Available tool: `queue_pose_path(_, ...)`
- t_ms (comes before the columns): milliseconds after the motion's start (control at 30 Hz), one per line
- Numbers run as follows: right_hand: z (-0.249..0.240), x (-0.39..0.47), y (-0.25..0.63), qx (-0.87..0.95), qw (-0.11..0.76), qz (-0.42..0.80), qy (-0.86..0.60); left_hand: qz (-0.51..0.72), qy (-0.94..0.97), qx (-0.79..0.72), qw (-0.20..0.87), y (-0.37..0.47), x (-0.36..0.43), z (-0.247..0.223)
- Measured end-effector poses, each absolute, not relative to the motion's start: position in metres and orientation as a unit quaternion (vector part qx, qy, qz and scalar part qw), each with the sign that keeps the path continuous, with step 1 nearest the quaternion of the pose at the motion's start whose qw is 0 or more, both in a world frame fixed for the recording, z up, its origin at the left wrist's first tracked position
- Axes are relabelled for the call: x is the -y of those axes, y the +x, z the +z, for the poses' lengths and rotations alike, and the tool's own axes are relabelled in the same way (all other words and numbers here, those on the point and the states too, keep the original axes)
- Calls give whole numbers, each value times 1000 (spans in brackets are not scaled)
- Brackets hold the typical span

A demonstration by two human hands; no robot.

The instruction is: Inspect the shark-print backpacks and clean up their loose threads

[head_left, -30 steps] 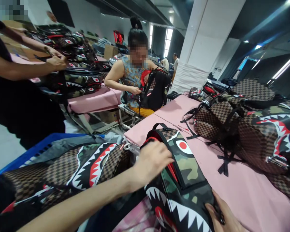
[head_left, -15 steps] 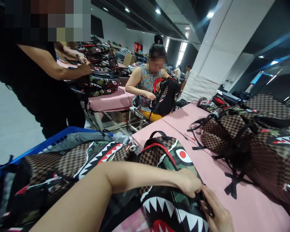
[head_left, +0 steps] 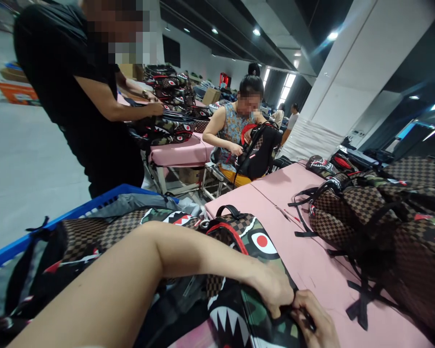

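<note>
- A camouflage backpack (head_left: 252,307) with a white-and-red eye, white shark teeth and checkered panels lies along the left edge of the near pink table (head_left: 275,188), overlapping it; its black carry handle (head_left: 228,209) is by the table's far-left corner.
- A red-edged opening (head_left: 235,233) shows on the backpack, below that handle.
- The left hand (head_left: 275,287) reaches across from the table's left side, fingers curled down at the backpack's right edge; its fingertips are hidden, so whether it grips anything cannot be told.
- The right hand (head_left: 317,319), at the table's near-left edge, is closed on a small dark piece (head_left: 307,318) beside the backpack; what that piece is cannot be told.
- The two hands come together there, near enough that contact between them is unclear.
- Checkered backpacks (head_left: 364,205) with loose black straps are heaped on the table's right part.
- Left of the table, a blue crate (head_left: 94,205) holds more bags (head_left: 125,224).
- Beyond the table's far-left edge, a seated co-worker (head_left: 232,123) holds a black backpack (head_left: 263,150).
- Farther left of it, a standing co-worker in black (head_left: 94,130) works beside stacked bags (head_left: 170,87).
</note>
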State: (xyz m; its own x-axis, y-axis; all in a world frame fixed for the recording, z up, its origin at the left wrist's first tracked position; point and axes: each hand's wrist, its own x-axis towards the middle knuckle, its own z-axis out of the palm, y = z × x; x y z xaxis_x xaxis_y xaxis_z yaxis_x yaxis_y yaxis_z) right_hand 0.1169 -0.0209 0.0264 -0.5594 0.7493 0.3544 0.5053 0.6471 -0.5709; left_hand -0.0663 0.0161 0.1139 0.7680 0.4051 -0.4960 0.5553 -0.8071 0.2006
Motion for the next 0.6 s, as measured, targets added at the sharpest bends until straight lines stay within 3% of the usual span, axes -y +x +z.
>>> queue_pose_path(200,24,23,123,858,304,198,-363,-141,913,-345,167,-80,0,123)
queue_pose_path(433,21,26,119,865,284,200,-363,-206,871,-387,222,-74,-6,112)
queue_pose_path(500,25,26,124,854,285,207,-384,-148,886,-389,204,-72,0,114)
queue_pose_path(600,30,32,149,828,308,217,-416,50,914,-388,106,-82,1,122)
